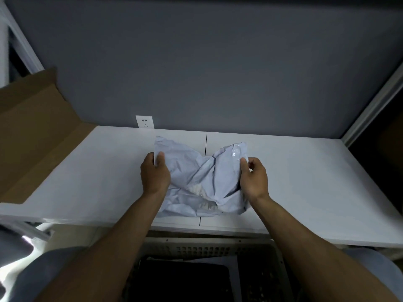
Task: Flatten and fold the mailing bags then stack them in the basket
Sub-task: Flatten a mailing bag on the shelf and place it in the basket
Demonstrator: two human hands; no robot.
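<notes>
A crumpled pale grey mailing bag [200,175] is held over the middle of the white table [305,182], its lower part resting near the front edge. My left hand [154,173] pinches the bag's upper left edge between thumb and fingers. My right hand [254,175] pinches the upper right corner. The bag sags and creases between the two hands. A white slotted basket [202,250] stands below the table's front edge, with dark contents inside.
A brown cardboard box [32,131] lies with an open flap at the table's left end. A wall socket [145,122] sits on the grey wall behind the table. A metal frame post [375,101] rises at the right.
</notes>
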